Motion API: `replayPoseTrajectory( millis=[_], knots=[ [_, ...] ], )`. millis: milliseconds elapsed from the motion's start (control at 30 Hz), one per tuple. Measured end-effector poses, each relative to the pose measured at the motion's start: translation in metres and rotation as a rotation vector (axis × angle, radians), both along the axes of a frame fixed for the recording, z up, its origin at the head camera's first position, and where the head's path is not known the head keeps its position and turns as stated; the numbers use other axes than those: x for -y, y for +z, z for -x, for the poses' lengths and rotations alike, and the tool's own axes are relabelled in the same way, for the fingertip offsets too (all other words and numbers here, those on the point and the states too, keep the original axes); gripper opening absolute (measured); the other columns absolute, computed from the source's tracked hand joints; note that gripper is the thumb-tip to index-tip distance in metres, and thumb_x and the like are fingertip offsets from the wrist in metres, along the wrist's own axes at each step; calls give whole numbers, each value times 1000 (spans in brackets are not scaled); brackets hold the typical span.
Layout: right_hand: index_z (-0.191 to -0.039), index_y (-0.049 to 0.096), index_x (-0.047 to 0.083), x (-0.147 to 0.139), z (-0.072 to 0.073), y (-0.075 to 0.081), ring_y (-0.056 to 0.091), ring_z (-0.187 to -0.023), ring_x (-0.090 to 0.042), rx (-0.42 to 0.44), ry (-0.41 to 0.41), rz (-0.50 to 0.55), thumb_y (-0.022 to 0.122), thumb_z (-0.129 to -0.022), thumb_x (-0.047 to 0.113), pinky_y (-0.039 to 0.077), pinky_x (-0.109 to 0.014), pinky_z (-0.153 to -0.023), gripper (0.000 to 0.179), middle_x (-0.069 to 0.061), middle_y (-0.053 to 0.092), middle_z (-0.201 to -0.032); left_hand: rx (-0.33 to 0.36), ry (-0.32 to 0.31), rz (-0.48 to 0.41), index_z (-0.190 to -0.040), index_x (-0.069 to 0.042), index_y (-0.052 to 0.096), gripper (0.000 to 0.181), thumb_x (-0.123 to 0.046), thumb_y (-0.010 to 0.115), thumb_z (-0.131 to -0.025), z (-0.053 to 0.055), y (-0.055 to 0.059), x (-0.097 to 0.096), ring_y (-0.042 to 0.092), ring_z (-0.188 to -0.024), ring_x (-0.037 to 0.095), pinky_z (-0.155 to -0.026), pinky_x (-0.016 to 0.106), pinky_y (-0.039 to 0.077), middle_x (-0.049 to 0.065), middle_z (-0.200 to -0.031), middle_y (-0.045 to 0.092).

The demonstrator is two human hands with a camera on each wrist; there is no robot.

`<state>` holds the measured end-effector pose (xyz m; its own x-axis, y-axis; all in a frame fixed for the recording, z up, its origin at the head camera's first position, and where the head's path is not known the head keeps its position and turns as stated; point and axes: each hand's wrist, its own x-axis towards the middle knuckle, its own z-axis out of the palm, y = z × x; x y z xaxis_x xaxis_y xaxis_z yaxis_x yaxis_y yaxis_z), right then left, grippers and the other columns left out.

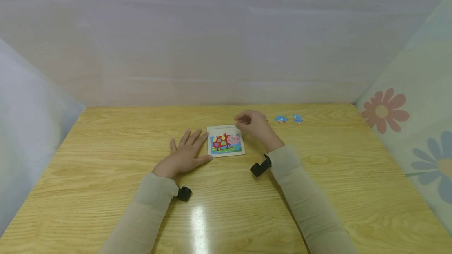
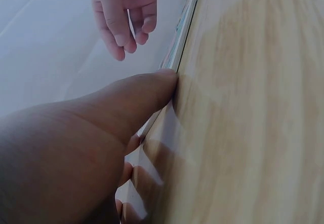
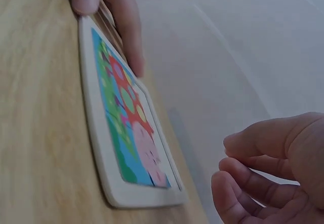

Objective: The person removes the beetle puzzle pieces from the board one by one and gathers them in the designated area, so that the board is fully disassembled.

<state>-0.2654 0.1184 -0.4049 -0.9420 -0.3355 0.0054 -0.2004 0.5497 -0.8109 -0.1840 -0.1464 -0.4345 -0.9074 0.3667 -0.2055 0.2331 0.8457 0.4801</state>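
A small puzzle board [image 1: 209, 141] with a pale frame lies flat on the table, its picture a red spotted animal with a pink face on green and blue. Bare white shows along the top of its recess. My left hand [image 1: 183, 158] rests on the table with fingers spread; thumb and a fingertip touch the board's left edge. Above the board's upper right corner hovers my right hand [image 1: 257, 128], fingers loosely bent, nothing visible in them in the right wrist view. Beyond it lie two blue puzzle pieces [image 1: 281, 119], and part of another piece peeks out behind the hand.
The wooden table [image 1: 106, 160] ends at a pale cloth backdrop [image 1: 208, 50]. To the right hangs a flower-printed cloth [image 1: 416, 97]. Each wrist carries a black strapped camera [image 1: 259, 168].
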Motion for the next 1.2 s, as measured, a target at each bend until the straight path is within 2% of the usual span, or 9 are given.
replayPoseTrajectory(
  millis=[267,500,700,1200],
  knots=[
    [-118,71,4,18,-12,-4,64,-97,-23,26,76,-22,70,-96,13,56,-33,-83,24,-7,68,-107,9,5,8,-165,-22,13,85,-59,53,-100,1,-1,0,-13,-154,40,-107,76,-17,9,-171,1],
    [-120,69,3,26,-19,-9,64,-96,-22,95,129,22,69,-95,9,58,-31,-80,26,-7,68,-107,4,1,17,-165,-23,13,85,-60,52,-99,1,-3,0,-12,-154,39,-107,77,-15,8,-171,1],
    [-119,70,6,33,-20,-16,63,-92,-19,48,165,-55,73,-93,10,54,-31,-83,27,-3,67,-103,-1,-1,22,-165,-22,13,85,-60,52,-100,1,-2,0,-11,-154,40,-107,78,-14,9,-171,2],
    [-118,71,3,45,-26,-20,55,-88,-17,-28,184,-179,77,-91,12,49,-27,-78,29,-7,62,-102,-7,-8,33,-165,-21,14,84,-59,52,-100,1,1,-1,-9,-154,41,-107,78,-13,10,-171,3]
  ],
)
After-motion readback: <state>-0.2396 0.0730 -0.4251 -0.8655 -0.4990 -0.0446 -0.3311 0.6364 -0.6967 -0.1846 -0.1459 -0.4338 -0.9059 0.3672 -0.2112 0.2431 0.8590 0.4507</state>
